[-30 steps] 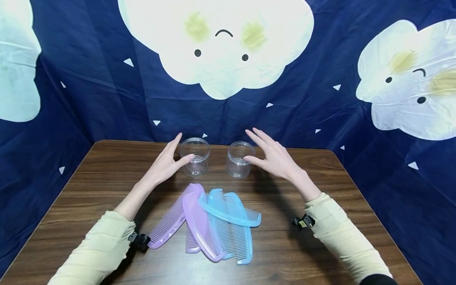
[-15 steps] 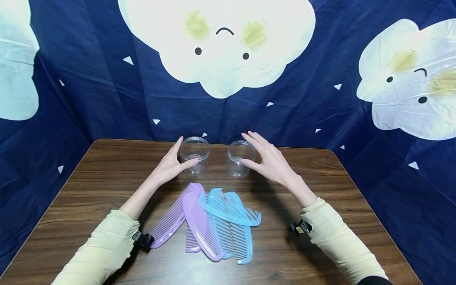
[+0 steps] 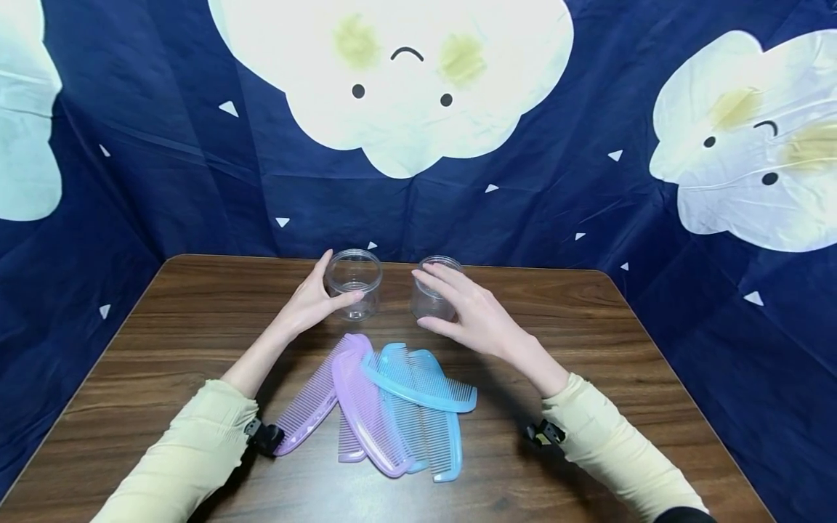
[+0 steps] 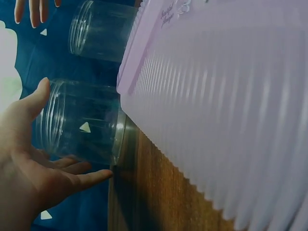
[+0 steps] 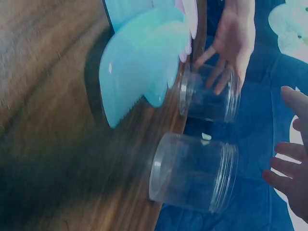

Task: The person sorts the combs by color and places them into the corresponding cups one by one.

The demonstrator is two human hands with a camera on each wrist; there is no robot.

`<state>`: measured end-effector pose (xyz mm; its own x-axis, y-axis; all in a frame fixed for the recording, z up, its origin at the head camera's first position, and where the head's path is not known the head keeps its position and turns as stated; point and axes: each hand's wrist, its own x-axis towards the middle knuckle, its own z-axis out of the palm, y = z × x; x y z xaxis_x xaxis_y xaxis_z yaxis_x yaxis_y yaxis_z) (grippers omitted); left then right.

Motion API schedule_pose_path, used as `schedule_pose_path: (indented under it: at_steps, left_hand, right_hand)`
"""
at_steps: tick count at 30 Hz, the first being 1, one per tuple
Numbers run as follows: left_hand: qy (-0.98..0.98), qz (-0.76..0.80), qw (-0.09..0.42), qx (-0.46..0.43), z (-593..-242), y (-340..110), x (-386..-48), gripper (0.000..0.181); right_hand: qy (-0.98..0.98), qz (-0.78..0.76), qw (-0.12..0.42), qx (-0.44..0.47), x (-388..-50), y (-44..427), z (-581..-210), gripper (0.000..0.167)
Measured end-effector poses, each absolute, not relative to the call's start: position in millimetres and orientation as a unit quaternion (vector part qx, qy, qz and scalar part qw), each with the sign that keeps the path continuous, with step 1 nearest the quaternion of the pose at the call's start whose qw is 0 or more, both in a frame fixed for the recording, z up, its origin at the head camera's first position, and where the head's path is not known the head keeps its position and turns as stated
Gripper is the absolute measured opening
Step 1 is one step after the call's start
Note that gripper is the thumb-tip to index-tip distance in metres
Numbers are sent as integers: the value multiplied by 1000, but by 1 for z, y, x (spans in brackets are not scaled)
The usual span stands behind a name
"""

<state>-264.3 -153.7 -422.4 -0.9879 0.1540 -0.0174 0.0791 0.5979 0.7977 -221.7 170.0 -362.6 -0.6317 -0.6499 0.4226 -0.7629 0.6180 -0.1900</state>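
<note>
On the wood-grain table (image 3: 163, 327), purple combs (image 3: 366, 414) and blue combs (image 3: 418, 396) lie overlapped, untouched by either hand. The left hand (image 3: 307, 301) spreads its fingers around the upright left clear jar (image 3: 356, 276), contact unclear; the right hand (image 3: 467, 311), fingers loosely extended, hovers just beside the upright right clear jar (image 5: 192, 173). Neither jar holds a comb or appears gripped, so work seems barely begun.

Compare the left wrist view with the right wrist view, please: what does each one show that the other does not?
Only the left wrist view: small lettering on a purple comb.
Only the right wrist view: blue combs.
Both: some purple comb, two clear jars, the left hand, the right hand, wooden table and dark blue cloth.
</note>
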Motion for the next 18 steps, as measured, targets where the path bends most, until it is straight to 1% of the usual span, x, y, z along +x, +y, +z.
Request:
schedule_pose_path:
  at_steps: [7, 11, 18]
  left_hand:
    - [883, 464, 22, 60, -424, -151, -268, 118]
    - [879, 473, 21, 63, -424, -150, -270, 116]
    - [873, 483, 17, 70, -427, -152, -271, 115]
  right_hand:
    - [-885, 159, 129, 417, -211, 161, -366, 71]
    - [-886, 147, 116, 424, -207, 158, -369, 71]
    - [-891, 130, 70, 430, -202, 154, -378, 72]
